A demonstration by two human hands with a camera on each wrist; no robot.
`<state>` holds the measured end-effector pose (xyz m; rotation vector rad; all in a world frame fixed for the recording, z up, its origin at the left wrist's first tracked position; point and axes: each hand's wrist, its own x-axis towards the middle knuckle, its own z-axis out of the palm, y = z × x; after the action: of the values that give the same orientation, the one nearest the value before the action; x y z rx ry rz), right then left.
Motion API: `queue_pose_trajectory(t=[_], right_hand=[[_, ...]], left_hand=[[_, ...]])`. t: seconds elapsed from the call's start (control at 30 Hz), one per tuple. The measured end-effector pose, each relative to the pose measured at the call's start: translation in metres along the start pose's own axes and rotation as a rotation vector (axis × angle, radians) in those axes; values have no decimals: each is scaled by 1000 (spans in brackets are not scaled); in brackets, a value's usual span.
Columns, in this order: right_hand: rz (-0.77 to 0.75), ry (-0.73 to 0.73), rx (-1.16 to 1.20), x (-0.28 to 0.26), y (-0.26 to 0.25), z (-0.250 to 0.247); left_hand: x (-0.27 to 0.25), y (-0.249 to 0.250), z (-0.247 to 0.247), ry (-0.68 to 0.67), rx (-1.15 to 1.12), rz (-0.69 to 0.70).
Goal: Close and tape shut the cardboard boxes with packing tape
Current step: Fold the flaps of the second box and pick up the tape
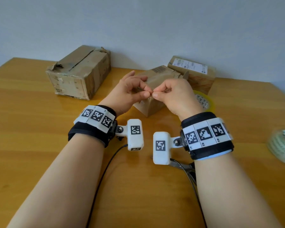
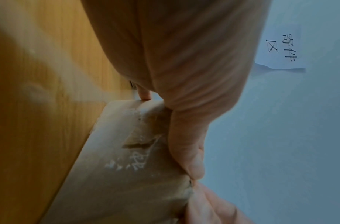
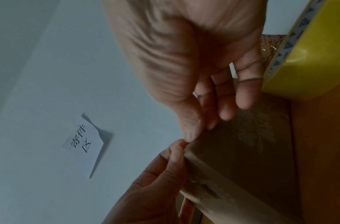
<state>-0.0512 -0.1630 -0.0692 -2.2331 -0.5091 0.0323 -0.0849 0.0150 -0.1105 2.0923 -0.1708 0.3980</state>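
Small box [image 1: 152, 96] sits mid-bench, just beside the yellow tape roll [image 1: 204, 101], and left hand [image 1: 130, 91] and right hand [image 1: 174, 94] pinch together at its top corner, likely picking up a tape end.

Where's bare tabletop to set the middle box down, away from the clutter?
Bare wood on the table lies left of the left hand, in front of the big battered box. Crowded on the right: the middle box, the labelled box and the yellow tape roll stand close together, and a blurred roll sits at the right edge.
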Motion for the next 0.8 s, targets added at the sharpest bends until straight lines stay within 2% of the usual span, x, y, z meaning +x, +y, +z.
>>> queue_pose_trajectory(t=[0.17,0.3,0.43,0.57,0.67,0.8], right_hand=[[-17,18,53,-5,6,3],[28,-66,69,-3,4,-6],[3,-111,37,-6,-1,-14],[1,-244,-118,-1,-7,-20],[-45,-179,-123,-3,-4,-18],[-7,-201,-82,-11,0,-22]], left_hand=[[1,-2,-2,-8,32,-61],[2,6,0,7,-46,-161],[1,11,3,3,55,-155],[1,16,5,9,70,-166],[2,18,6,-1,105,-164],[0,15,5,-5,42,-160]])
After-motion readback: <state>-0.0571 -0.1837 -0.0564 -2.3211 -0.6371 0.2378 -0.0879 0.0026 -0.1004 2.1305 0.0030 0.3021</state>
